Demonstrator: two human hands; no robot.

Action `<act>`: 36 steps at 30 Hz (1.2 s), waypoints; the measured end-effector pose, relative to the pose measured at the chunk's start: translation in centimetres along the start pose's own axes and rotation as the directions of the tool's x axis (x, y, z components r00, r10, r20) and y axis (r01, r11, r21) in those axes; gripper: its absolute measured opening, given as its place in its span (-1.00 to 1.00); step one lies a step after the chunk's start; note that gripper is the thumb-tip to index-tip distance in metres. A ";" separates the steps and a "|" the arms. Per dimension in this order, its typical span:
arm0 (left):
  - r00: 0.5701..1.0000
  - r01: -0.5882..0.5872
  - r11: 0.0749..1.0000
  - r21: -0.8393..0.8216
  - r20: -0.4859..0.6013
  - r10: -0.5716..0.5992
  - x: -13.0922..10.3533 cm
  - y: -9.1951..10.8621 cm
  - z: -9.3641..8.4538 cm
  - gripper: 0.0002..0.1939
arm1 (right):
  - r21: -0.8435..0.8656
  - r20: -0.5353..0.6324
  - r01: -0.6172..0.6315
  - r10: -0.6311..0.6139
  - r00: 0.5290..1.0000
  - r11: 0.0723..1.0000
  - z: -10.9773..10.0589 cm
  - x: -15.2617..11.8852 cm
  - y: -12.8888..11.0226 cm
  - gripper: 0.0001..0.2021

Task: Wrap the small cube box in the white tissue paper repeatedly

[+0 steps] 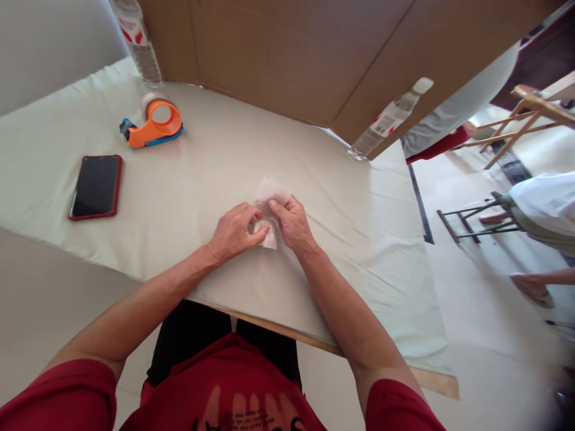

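Note:
A thin white sheet, like tissue paper point(273, 190), is pinched between the thumb and fingers of my right hand point(293, 222), and its upper end fans out above the fingertips. My left hand point(237, 232) curls its thumb and fingers around a lower white piece point(270, 240) of the same look. Whether the two parts join is hidden behind my fingers. Both hands are close together, just above the cloth-covered table point(202, 179).
An orange and blue tape dispenser point(153, 126) and a red-cased phone point(96, 187) lie to the left. Plastic bottles stand at the back left point(141, 51) and right point(386, 123) by a cardboard panel point(278, 54). Seated people point(548, 206) are beyond the table on the right.

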State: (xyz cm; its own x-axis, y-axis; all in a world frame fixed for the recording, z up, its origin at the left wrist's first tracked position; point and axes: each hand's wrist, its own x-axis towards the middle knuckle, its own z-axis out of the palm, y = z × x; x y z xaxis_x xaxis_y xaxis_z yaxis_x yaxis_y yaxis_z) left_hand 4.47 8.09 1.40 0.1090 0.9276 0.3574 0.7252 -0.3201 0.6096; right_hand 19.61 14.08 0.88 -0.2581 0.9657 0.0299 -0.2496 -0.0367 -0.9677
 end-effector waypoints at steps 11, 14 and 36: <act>0.996 0.062 0.993 -0.101 -0.059 -0.068 -0.2 -0.7 0.4 -0.53 | -0.246 0.044 0.147 -0.141 0.989 0.958 0.2 -4.0 -1.0 -0.76; 0.999 -0.022 0.986 -0.163 0.028 0.027 0.1 -1.0 0.3 -0.72 | -0.304 0.087 0.210 -0.193 0.977 0.929 0.0 -5.3 -1.2 -0.80; 0.891 -0.105 0.941 -0.322 0.389 0.233 0.2 -2.4 -3.2 -0.49 | -0.493 0.385 0.445 -0.271 0.882 0.747 -2.7 -7.5 -0.4 -0.64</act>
State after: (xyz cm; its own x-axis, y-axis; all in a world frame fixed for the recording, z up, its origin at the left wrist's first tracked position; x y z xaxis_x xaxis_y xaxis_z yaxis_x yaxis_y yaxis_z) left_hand 0.54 8.43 2.24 0.5307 0.8271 0.1851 0.4523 -0.4610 0.7634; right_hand 24.13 7.53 0.35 -0.5199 0.7627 0.3848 0.1591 0.5290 -0.8336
